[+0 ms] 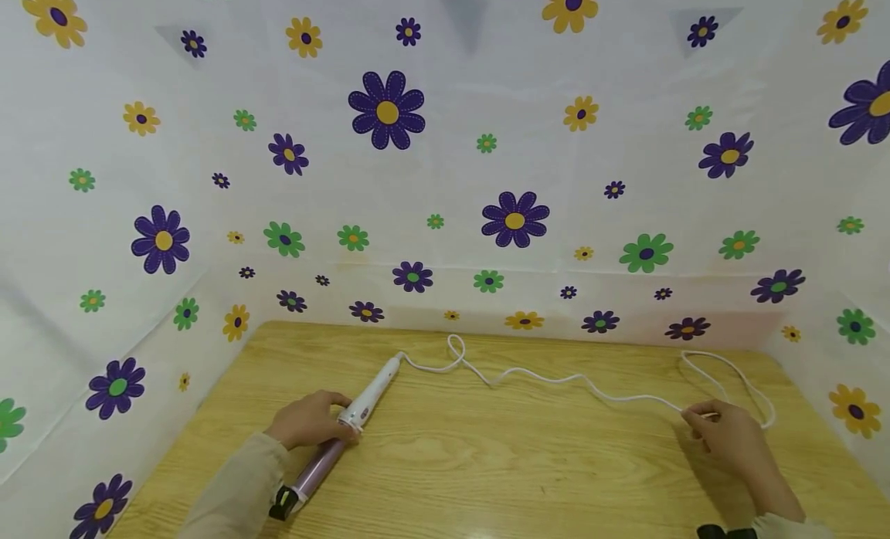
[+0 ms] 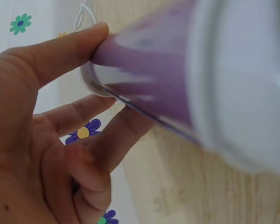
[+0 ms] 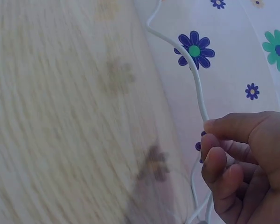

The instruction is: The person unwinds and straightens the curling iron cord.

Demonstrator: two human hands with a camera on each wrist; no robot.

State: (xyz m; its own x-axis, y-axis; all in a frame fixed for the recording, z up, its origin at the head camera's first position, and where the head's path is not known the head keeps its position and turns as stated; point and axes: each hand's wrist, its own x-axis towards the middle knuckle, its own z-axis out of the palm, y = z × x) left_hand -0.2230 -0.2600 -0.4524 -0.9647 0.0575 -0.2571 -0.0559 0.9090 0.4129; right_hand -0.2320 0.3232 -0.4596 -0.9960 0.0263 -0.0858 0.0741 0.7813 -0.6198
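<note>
A curling iron [image 1: 375, 388] with a white handle and a purple barrel [image 2: 154, 60] lies slanted at the left of the table. My left hand [image 1: 309, 422] grips it around the spot where barrel meets handle, thumb on one side and fingers on the other. From the handle's far end a thin white cord [image 1: 535, 371] runs rightward with a small loop in it. At the right, my right hand [image 1: 730, 438] pinches this cord between thumb and fingertips; the right wrist view shows the white cord [image 3: 197, 86] rising out of that pinch.
The wooden table [image 1: 473, 462] is bordered by a white flowered sheet [image 1: 445, 176] at the back and both sides. A slack loop of cord [image 1: 747, 381] lies beyond the right hand, near the back right corner.
</note>
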